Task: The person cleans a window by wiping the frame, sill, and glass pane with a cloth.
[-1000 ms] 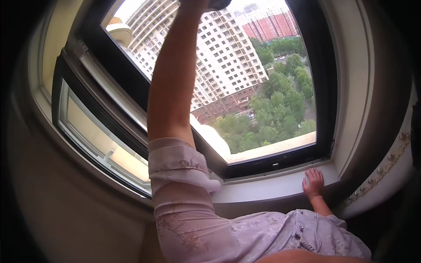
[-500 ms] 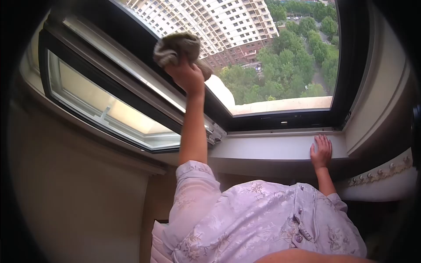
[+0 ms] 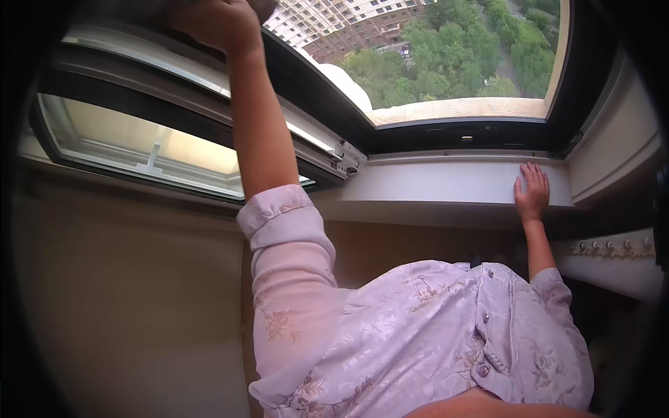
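Observation:
My left hand is raised at the upper left edge, closed around a grey-brown cloth. Most of the cloth lies beyond the top edge or in the dark corner. The hand is up by the dark window frame, left of the glass; whether the cloth touches it I cannot tell. My right hand rests on the white windowsill near its right end, fingers extended and nothing held.
A second, narrower window pane stands at the left in its dark frame. Metal hardware sits at the corner between the frames. A row of small knobs on a pale strip is at the right. Trees and a tall building show outside.
My left hand has moved up and to the left with the cloth, partly out of view. The camera view has tilted down. My right hand stays on the sill.

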A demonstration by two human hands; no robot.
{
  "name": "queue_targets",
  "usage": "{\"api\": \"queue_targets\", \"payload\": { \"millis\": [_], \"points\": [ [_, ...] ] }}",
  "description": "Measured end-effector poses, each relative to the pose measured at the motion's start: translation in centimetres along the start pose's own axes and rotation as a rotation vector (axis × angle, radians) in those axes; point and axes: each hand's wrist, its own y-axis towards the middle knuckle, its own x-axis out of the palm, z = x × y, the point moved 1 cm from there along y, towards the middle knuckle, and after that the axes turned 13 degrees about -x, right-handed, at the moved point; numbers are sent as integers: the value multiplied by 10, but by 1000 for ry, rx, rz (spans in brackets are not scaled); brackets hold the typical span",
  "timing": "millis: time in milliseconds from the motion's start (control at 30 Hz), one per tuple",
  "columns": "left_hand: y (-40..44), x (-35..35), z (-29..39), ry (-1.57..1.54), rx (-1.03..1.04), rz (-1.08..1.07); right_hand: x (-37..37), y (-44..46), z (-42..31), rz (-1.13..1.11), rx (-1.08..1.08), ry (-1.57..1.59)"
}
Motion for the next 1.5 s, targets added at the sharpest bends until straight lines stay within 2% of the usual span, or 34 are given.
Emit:
{"api": "queue_targets", "payload": {
  "millis": [33, 67, 100, 133, 200, 233, 267, 333, 467, 533, 600, 633, 700, 733, 800, 833, 867, 1000, 1100, 1167, 1233, 1300, 1367, 1400, 1467, 1500],
  "points": [
    [-65, -11, 13, -10, -61, -144, 0, 0, 0, 7, -4, 1],
    [-110, -23, 29, -12, -109, -144, 0, 1, 0, 16, -7, 4],
    [-166, -40, 43, -45, -297, -337, 0, 0, 0, 23, -9, 10],
    [-223, -58, 60, -81, -311, -350, -1, -3, -1, 4, -2, 18],
    [-339, -95, 76, -139, -444, -677, -2, 2, -1, -6, 19, 23],
    [-370, -112, 81, -245, -515, -794, 0, 2, -1, 3, 9, 23],
    [-381, -121, 85, -232, -511, -807, 1, -1, 0, 11, 1, 24],
    [-346, -116, 85, -289, -680, -744, 3, 2, 2, 33, 7, 19],
    [-181, -71, 55, -281, -496, -485, 3, -2, 2, 58, 20, 75],
    [-101, -45, 39, -154, -407, -384, 15, -6, 9, 62, 45, 87],
    [-64, -33, 37, -174, -462, -370, 14, -7, 9, 69, 51, 102],
    [-69, -36, 42, -95, -378, -348, 13, -8, 6, 82, 58, 112],
    [-123, -45, 52, -63, -408, -386, 10, -6, 6, 93, 71, 121],
    [-167, -53, 56, -157, -458, -479, 7, -3, 5, 111, 70, 137],
    [-280, -77, 65, -95, -460, -652, -1, -2, 0, 140, 87, 160],
    [-324, -89, 68, -103, -434, -743, -2, -6, 1, 128, 86, 157],
    [-350, -101, 72, -186, -498, -788, -1, -7, 2, 117, 79, 156],
    [-294, -97, 77, -290, -629, -640, 10, -6, 5, 110, 70, 132],
    [-172, -69, 55, -296, -467, -416, 14, -7, 6, 110, 66, 126],
    [-89, -40, 34, -226, -445, -299, 12, -6, 6, 116, 70, 110],
    [-64, -30, 34, -154, -419, -290, 8, -6, 2, 104, 76, 115],
    [-72, -34, 45, -154, -465, -363, -1, -3, 1, 76, 73, 134],
    [-140, -43, 59, -138, -349, -392, 0, -2, 2, 76, 60, 125],
    [-192, -53, 69, -138, -370, -443, 2, -3, 2, 68, 59, 120],
    [-288, -79, 85, -222, -381, -674, -1, -2, 0, 77, 61, 111],
    [-320, -97, 97, -282, -479, -783, 1, -2, 0, 72, 55, 99]
  ]
}}
